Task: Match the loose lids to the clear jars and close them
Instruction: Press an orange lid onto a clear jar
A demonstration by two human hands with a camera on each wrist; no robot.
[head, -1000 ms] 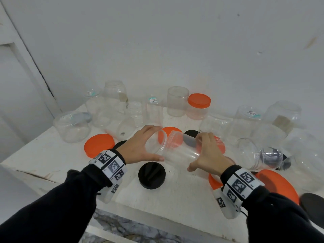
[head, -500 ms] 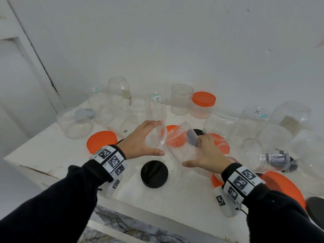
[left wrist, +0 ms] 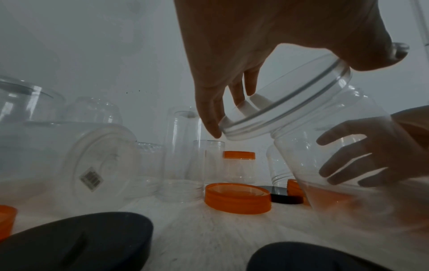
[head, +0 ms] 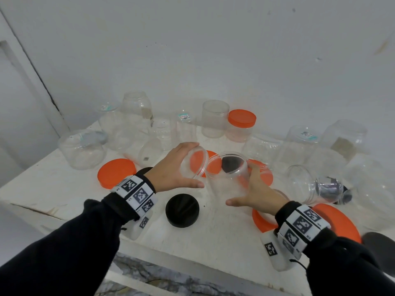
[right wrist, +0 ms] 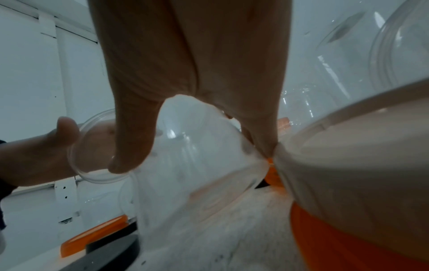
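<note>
Lid (head: 193, 165) (clear, tilted) sat pinched in the left hand (head: 171, 174) just left of the jar (head: 227, 180), which the right hand (head: 255, 192) gripped mid-table; levelling both before twisting would likely seat the threads.

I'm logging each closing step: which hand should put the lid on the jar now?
Left. The left hand already grips the clear lid beside the mouth of the jar, which the right hand holds.

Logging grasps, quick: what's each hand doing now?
Left hand: holding the clear lid.
Right hand: holding the open jar.
</note>
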